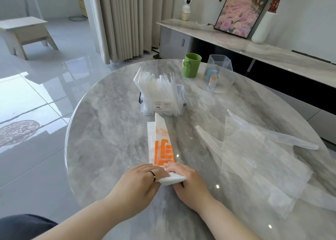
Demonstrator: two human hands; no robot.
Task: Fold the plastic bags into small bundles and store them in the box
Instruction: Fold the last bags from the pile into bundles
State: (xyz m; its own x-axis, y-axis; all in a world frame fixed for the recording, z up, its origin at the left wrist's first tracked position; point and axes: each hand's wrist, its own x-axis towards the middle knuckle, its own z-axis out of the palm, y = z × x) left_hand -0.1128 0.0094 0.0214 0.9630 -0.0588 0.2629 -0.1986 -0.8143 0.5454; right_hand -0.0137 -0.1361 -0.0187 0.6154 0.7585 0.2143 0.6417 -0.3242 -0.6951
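- Your left hand lies on the near end of the bag. Its fingers are nearly straight and press down without curling round anything. A ring sits on one finger.
- Your right hand grips the same near end. Its fingers curl over the top and the thumb is tucked beneath a folded white corner that sticks out between the two hands.
- The bag is white with orange print and is folded into a long narrow strip. It lies flat on the bench and runs straight away from you. Its far tip is cut at a slant and ends just in front of the box.
- The box is clear plastic with a label on its near wall. It stands near the middle of the bench, beyond the bag.
- The bundles stand upright in the box, packed together and rising above its rim.
- The loose bags are clear and spread flat, overlapping one another. They lie on the right side of the bench, apart from the strip.
- A green cup stands at the far edge of the bench, behind the box.
- A clear ribbed holder stands just right of the cup. Something coloured shows inside it, too blurred to identify.
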